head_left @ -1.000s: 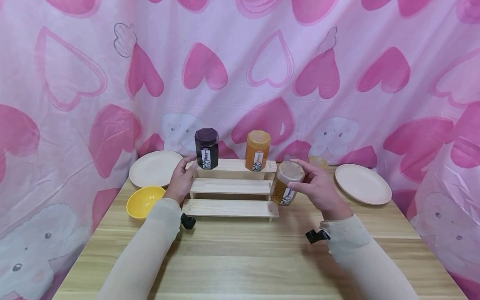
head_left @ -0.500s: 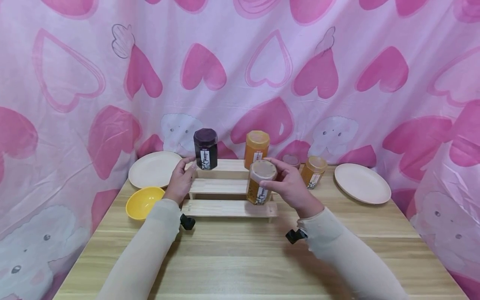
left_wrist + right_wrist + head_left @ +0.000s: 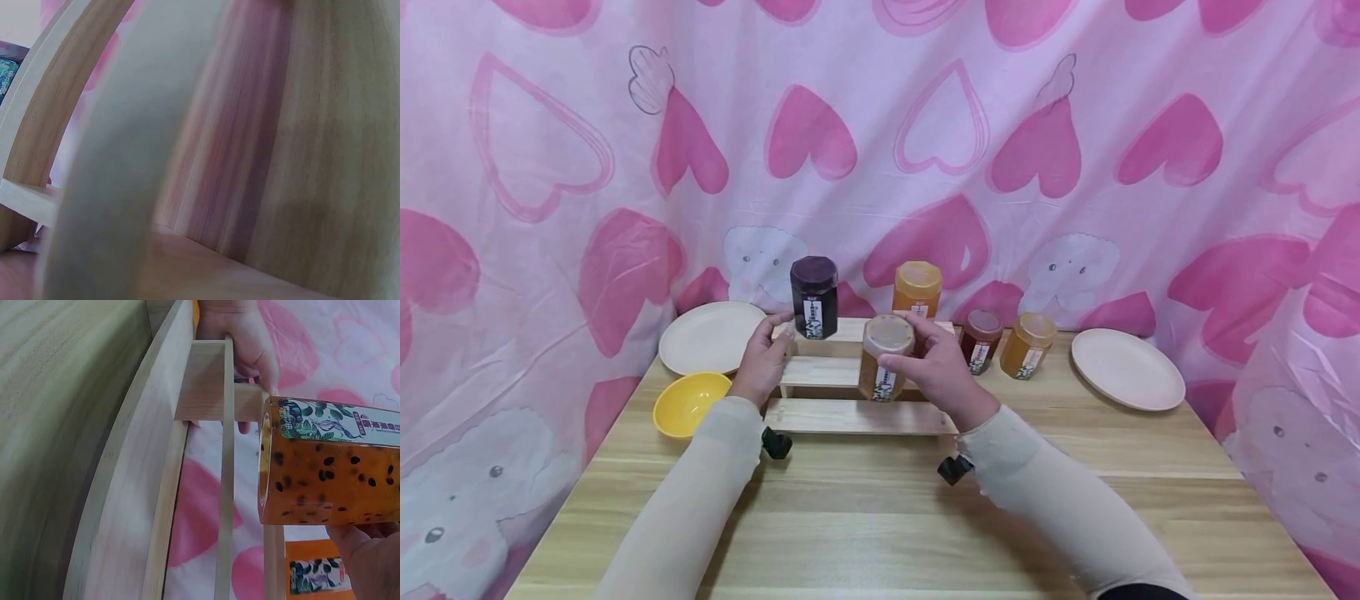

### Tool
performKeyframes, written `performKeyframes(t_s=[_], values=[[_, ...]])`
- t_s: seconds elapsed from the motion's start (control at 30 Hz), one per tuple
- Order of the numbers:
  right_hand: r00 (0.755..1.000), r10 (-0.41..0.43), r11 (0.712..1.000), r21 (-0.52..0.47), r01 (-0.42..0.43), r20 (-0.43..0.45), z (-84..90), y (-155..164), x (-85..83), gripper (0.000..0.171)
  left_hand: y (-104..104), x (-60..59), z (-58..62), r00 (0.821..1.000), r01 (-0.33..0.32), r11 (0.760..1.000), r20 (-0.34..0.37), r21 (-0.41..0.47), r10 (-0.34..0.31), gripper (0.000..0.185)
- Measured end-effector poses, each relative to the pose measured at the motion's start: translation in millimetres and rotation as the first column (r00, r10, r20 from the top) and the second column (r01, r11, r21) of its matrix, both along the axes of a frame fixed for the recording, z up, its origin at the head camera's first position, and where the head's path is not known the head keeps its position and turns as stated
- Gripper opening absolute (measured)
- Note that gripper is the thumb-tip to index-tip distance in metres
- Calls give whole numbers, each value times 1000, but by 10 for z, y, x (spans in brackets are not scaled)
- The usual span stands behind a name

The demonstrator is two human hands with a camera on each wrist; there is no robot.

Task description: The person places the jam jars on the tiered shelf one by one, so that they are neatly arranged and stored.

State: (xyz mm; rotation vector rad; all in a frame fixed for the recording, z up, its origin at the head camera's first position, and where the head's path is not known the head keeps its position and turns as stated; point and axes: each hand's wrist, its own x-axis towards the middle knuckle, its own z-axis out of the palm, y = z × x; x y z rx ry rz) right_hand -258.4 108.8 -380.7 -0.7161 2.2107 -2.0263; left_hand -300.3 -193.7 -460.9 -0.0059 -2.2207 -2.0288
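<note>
Presently right hand (image 3: 936,367) grips seeded jar (image 3: 885,357) by lid end, fingers curled round it, jar clear above middle step of wooden rack (image 3: 850,414). Orange jar (image 3: 915,287) just behind fingertips; open step edge left of jar. Left hand (image 3: 763,358) clasps rack's left end, fingers curled on it, purple jar (image 3: 813,297) just beyond them.

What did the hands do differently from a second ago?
The right hand carried the seeded orange jar leftward, from off the right end of the wooden step shelf to above its middle step, gripping it all along. That uncovered two small jars behind. The left hand stayed holding the shelf's left end; the dark jar and orange jar stayed on top.
</note>
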Motion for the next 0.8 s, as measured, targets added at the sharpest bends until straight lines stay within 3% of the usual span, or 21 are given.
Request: performKeyframes(t_s=[0.37,0.8], values=[[999,33,999,-7,-33,-6,-73,-208,-104,64,-10,-18,-13,1000,-11,1000,17,12,11,44],[997,33,998,58,-29,-63,-99,-282,-224,65,-2,-22,-6,1000,2,1000,17,6,-2,45]])
